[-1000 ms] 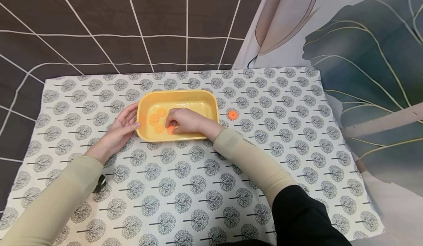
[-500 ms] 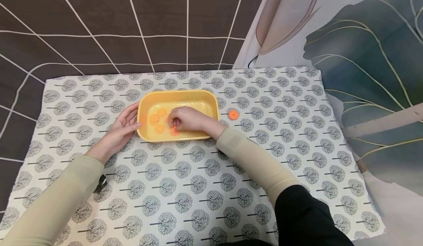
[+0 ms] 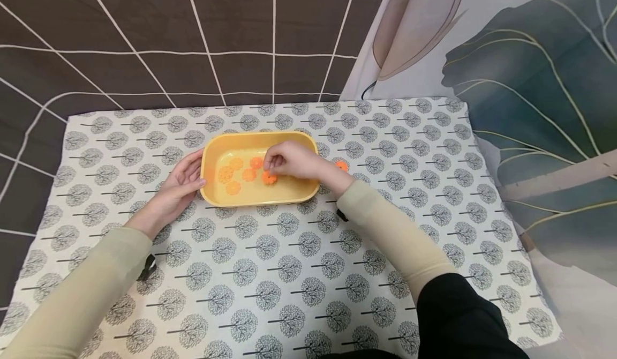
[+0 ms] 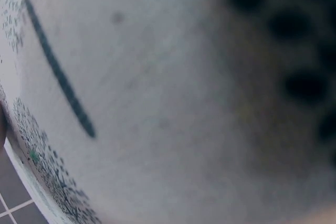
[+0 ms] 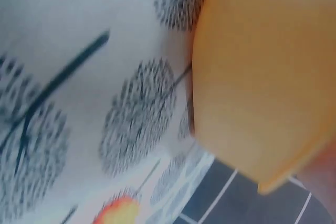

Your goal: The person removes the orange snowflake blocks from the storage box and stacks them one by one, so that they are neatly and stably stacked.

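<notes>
A yellow plastic tub (image 3: 289,198) sits on the table, with several flower-shaped orange slices (image 3: 233,187), like carrot, spread over its left half. My left hand (image 3: 175,187) holds the tub's left end, thumb tip at the rim and fingers behind the outer wall. My right hand (image 3: 294,159) is over the tub's middle, fingers curled, pinching a brighter carrot slice (image 3: 269,178) at the fingertips. Another carrot slice (image 3: 341,165) lies on the cloth right of the tub, partly behind the right wrist. In the right wrist view, the tub's outer wall (image 5: 262,77) fills the right side.
A white tablecloth (image 3: 270,305) printed with grey trees covers the table. A dark cloth with white grid lines (image 3: 144,27) hangs behind it, and a leaf-patterned curtain (image 3: 530,107) hangs at the right. The left wrist view shows mostly blurred cloth.
My right hand has moved up and right inside the tub, a carrot slice moving with it. More slices show where the hand was. The left hand and tub have stayed put.
</notes>
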Available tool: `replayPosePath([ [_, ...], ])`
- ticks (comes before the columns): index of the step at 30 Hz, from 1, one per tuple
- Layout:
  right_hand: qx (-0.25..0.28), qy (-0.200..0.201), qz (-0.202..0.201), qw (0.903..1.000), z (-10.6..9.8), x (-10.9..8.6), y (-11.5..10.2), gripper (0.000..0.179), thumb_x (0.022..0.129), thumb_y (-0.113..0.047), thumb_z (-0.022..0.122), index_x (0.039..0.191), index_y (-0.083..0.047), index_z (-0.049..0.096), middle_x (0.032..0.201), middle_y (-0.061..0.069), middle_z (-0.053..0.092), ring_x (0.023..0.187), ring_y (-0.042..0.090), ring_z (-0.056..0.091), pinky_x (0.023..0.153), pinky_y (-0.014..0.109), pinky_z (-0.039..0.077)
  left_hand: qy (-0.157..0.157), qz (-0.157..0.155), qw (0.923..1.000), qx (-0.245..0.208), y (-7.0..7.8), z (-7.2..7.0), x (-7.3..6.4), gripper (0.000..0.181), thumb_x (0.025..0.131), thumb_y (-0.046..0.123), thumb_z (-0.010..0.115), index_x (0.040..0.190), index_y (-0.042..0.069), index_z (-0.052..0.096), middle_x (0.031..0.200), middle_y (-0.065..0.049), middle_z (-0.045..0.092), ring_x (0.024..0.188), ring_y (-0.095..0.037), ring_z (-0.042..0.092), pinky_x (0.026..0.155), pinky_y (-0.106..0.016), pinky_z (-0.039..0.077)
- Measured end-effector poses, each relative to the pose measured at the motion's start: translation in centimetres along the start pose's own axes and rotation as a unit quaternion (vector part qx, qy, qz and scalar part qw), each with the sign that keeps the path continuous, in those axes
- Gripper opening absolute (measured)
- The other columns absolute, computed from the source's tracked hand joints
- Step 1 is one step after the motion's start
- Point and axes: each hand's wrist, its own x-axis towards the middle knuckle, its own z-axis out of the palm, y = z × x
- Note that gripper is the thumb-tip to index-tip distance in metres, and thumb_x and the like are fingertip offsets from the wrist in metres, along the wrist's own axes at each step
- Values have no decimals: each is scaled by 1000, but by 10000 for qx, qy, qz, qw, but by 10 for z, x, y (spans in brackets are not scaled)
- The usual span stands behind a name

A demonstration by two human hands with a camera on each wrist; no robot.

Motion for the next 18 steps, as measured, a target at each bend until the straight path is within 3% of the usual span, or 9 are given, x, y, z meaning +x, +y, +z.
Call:
replayPosePath([
  [8, 369, 604, 278, 9971, -28, -22, 15, 11, 93, -1, 77, 104, 1, 75, 105, 16, 78, 96, 24, 72, 90, 26, 63, 7, 90, 10000, -27, -2, -1, 0, 74, 100, -11, 56, 165, 16, 32, 179, -15, 8, 142, 8, 49, 124, -14, 37],
  [18, 861, 1178, 734, 9866, -61, -54, 39, 14, 93, 3, 75, 107, 3, 76, 103, 17, 77, 84, 12, 68, 77, 16, 62, 8, 90, 9999, -56, -3, -2, 2, 73, 100, -11, 56, 164, 16, 33, 179, -16, 6, 145, 4, 47, 119, -11, 42],
])
